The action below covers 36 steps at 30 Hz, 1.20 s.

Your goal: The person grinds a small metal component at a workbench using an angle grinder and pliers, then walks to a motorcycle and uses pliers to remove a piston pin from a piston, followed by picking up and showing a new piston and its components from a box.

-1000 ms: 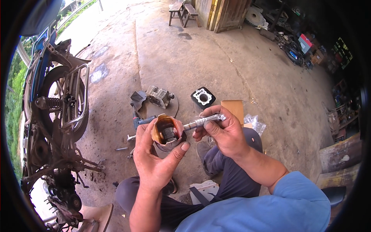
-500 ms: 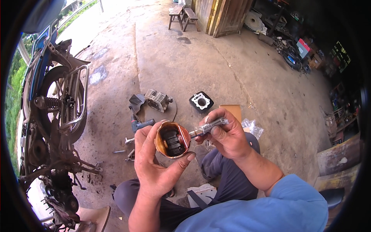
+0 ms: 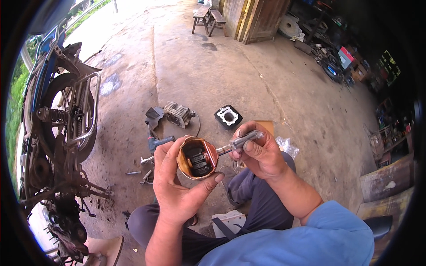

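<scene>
My left hand (image 3: 181, 201) holds a used piston (image 3: 198, 160), fingers and thumb round its rim, with its hollow, oil-browned inside facing me. My right hand (image 3: 267, 163) pinches a shiny metal piston pin (image 3: 246, 139) that seems to have clear plastic at its far end. A thinner metal rod (image 3: 224, 150) runs from those fingers to the piston's right side; whether it enters the pin hole is hard to tell. Beyond my hands, a black engine cylinder (image 3: 220, 117) with a pale metal top face stands on the floor.
A finned cylinder head (image 3: 177, 113), a dark cover (image 3: 153, 117) and a power drill (image 3: 155, 143) lie ahead to the left. Cardboard (image 3: 266, 127) and a clear plastic bag (image 3: 287, 145) are by my right knee. A partly stripped motorcycle (image 3: 60, 115) stands at left; wooden stools (image 3: 216, 20) are farther off.
My right hand has turned the piston pin slightly, so its near end shows more. The piston stays in my left hand, and the whole view has shifted a little.
</scene>
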{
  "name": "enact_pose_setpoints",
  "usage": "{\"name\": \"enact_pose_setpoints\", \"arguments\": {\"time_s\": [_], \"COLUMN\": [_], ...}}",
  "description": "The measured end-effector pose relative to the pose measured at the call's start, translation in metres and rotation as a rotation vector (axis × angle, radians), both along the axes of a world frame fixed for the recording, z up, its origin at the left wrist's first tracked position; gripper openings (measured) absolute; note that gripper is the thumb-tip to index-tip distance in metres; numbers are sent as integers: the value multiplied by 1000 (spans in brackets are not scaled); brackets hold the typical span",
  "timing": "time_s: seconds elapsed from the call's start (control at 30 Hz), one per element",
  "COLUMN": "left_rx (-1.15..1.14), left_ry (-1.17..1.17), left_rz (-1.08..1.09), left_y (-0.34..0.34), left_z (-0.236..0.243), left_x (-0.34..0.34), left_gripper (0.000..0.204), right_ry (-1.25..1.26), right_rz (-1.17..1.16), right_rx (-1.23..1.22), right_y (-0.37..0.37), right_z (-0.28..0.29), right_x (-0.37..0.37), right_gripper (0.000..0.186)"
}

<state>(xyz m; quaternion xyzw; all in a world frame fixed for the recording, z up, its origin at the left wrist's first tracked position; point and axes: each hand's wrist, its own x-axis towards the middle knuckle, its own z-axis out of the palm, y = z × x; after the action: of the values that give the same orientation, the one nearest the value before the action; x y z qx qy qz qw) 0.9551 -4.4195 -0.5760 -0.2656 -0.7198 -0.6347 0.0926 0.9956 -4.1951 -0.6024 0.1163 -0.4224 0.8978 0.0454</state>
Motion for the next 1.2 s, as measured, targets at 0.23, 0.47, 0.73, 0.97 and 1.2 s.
{"name": "enact_pose_setpoints", "arguments": {"time_s": [0.23,0.47,0.73,0.97,1.2], "left_rx": [-103,-659,-777,-774,-753], "left_ry": [-194,-610,-608,-518,-473], "left_rz": [156,249,237,118,127], "left_y": [20,16,85,80,52], "left_z": [-71,-330,-463,-484,-465], "left_x": [-32,-28,25,15,22], "left_gripper": [60,62,83,82,94], "right_ry": [103,-143,-338,-419,-353], "right_rz": [-223,-229,-350,-413,-279], "right_rx": [30,506,751,715,824], "right_y": [33,19,33,52,47], "right_z": [-7,10,-3,-13,-21], "right_x": [-7,4,6,4,6], "right_gripper": [23,34,46,50,42]}}
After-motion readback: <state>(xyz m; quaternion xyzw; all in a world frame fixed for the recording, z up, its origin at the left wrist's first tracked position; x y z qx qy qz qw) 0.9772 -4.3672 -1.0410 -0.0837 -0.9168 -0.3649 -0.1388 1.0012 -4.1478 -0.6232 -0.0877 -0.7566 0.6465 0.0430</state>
